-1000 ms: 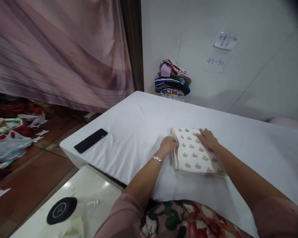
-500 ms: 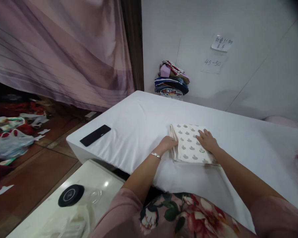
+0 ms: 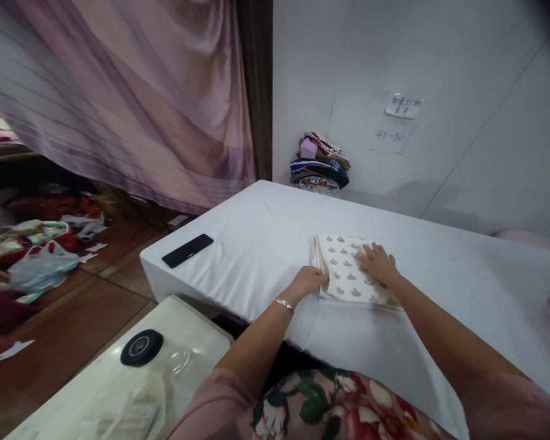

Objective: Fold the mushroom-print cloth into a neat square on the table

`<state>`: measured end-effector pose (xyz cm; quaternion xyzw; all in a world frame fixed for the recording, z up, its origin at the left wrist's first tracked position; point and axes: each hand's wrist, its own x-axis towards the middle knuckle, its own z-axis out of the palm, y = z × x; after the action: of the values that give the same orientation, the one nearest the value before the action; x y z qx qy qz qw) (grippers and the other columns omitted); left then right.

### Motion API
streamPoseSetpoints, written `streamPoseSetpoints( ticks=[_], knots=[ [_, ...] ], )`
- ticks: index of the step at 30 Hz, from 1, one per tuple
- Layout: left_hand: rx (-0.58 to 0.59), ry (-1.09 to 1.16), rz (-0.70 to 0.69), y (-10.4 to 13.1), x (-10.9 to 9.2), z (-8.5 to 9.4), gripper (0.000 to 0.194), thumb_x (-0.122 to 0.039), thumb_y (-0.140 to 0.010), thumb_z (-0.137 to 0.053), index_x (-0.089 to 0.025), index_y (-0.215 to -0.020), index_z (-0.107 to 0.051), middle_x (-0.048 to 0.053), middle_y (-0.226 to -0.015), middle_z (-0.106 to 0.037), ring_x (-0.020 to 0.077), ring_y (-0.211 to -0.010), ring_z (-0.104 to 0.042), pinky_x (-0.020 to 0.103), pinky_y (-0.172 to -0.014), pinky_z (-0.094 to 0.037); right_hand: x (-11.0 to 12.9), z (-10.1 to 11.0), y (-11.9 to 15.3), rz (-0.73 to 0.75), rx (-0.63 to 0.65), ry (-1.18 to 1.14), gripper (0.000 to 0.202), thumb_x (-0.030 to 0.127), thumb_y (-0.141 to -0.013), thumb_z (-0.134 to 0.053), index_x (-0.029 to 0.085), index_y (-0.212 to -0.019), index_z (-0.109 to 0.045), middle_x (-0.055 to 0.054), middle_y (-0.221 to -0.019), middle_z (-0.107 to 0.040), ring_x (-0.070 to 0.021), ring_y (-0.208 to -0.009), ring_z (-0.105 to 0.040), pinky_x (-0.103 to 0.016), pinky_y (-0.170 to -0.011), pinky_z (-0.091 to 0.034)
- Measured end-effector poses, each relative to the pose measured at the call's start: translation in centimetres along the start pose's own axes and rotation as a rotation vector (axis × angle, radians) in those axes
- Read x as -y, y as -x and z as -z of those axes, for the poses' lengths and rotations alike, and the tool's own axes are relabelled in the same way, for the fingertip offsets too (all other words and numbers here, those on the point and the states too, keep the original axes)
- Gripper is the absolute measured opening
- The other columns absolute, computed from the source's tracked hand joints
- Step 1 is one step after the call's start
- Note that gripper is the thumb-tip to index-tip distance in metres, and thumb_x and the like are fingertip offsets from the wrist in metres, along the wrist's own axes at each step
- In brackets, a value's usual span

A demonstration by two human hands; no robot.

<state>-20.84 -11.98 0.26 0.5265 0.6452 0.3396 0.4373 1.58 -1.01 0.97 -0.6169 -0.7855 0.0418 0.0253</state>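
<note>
A folded white cloth (image 3: pixel 346 275) with grey printed shapes and a few green ones lies on the white-covered table (image 3: pixel 275 226). At its left edge my left hand (image 3: pixel 308 281) grips the folded layers, thumb on top and the other fingers partly hidden. My right hand (image 3: pixel 378 264) rests flat on the top of the cloth near its right side, fingers spread.
A black phone (image 3: pixel 187 250) lies at the table's left end. Beside me a white surface (image 3: pixel 187 318) holds a round black object (image 3: pixel 142 348). Folded clothes (image 3: pixel 321 165) are stacked against the wall. Bags (image 3: pixel 43 266) and scraps lie on the floor at left.
The camera view has tilted slightly, so the scene sits a little lower and further right. My right hand has slid slightly left on the cloth; the left still grips its edge.
</note>
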Motion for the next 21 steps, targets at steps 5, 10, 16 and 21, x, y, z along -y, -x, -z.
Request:
streamPoseSetpoints(
  ticks=[5, 10, 16, 21],
  knots=[
    [-0.025, 0.002, -0.011, 0.7, 0.7, -0.4, 0.014, -0.020, -0.061, -0.054, -0.017, -0.048, -0.050, -0.006, -0.046, -0.038, 0.0085, -0.051, -0.036, 0.021, -0.048, -0.025, 3.2, -1.2, 3.2, 0.191, 0.016, -0.006, 0.055, 0.050, -0.092, -0.022, 0.026, -0.139, -0.037, -0.008, -0.152, -0.024, -0.0274, -0.139, -0.017, -0.055, -0.107, -0.017],
    [-0.076, -0.001, -0.007, 1.4, 1.1, -0.8, 0.015, -0.021, -0.063, -0.054, -0.016, -0.049, -0.050, -0.006, -0.046, -0.039, 0.0085, -0.050, -0.037, 0.021, -0.047, -0.026, 4.5, -1.0, 4.5, 0.209, 0.028, -0.048, 0.057, 0.051, -0.092, -0.023, 0.023, -0.139, -0.038, -0.009, -0.152, -0.023, -0.0282, -0.139, -0.017, -0.055, -0.107, -0.016],
    [-0.145, 0.008, -0.015, 1.9, 1.3, -1.0, 0.017, -0.026, -0.069, -0.055, -0.016, -0.056, -0.059, -0.004, -0.052, -0.052, 0.0103, -0.054, -0.047, 0.021, -0.051, -0.033, 6.6, -1.1, 6.5, 0.472, 0.050, -0.109, 0.056, 0.050, -0.094, -0.020, 0.023, -0.141, -0.036, -0.006, -0.152, -0.023, -0.0241, -0.140, -0.014, -0.052, -0.110, -0.013],
    [-0.314, -0.068, -0.023, -0.9, 0.7, 0.6, 0.017, -0.024, -0.075, -0.053, -0.015, -0.066, -0.065, 0.002, -0.068, -0.066, 0.0138, -0.069, -0.058, 0.022, -0.063, -0.042, 7.2, -1.5, 6.9, 0.486, 0.048, -0.123, 0.056, 0.049, -0.094, -0.023, 0.023, -0.140, -0.038, -0.008, -0.151, -0.026, -0.0255, -0.139, -0.018, -0.053, -0.109, -0.014]
  ],
)
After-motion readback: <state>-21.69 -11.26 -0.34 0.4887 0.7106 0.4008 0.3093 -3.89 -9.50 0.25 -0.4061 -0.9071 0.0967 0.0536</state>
